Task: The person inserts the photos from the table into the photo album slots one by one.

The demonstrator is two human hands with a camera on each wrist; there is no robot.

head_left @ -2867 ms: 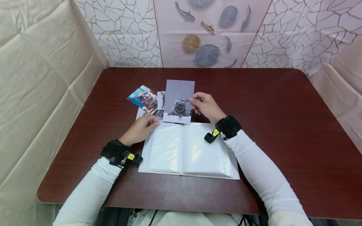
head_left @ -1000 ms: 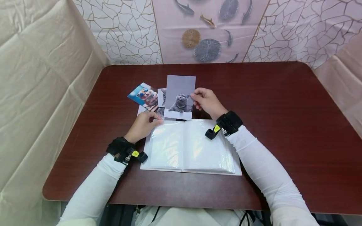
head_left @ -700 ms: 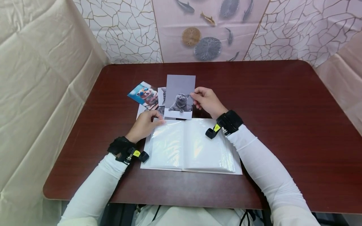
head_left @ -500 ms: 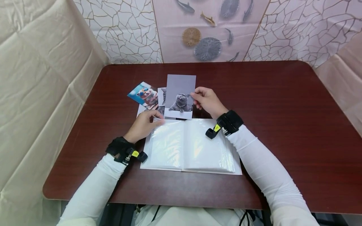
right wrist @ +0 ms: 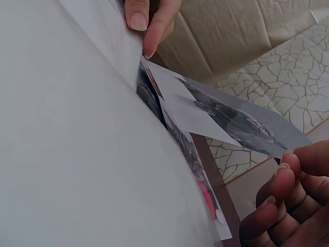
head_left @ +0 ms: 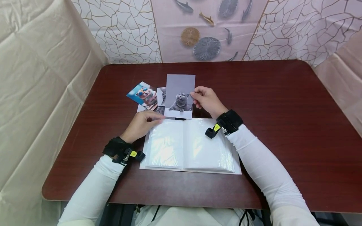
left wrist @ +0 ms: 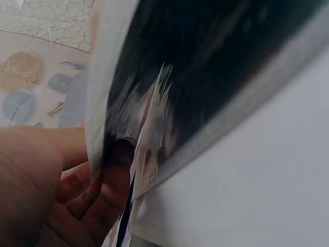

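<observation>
My right hand pinches the right edge of a grey cat photo, held upright just behind the open photo album. In the right wrist view the photo slants away from the fingertips of my right hand, its lower end at the album's top edge. At the left page's top edge, my left hand has thumb and fingers on either side of the page. Close up in the left wrist view, my left hand grips that page edge, a white sheet between thumb and fingers.
Behind the album lie other photos, among them a blue one with an animal in sunglasses and a partly covered cat picture. The brown table reaches to a patterned backdrop. Clear plastic pockets on the album pages reflect light.
My left fingers have slid slightly right along the page's top edge, toward the photo's lower left corner. The cat photo and my right hand have barely moved; the view has tilted a little.
</observation>
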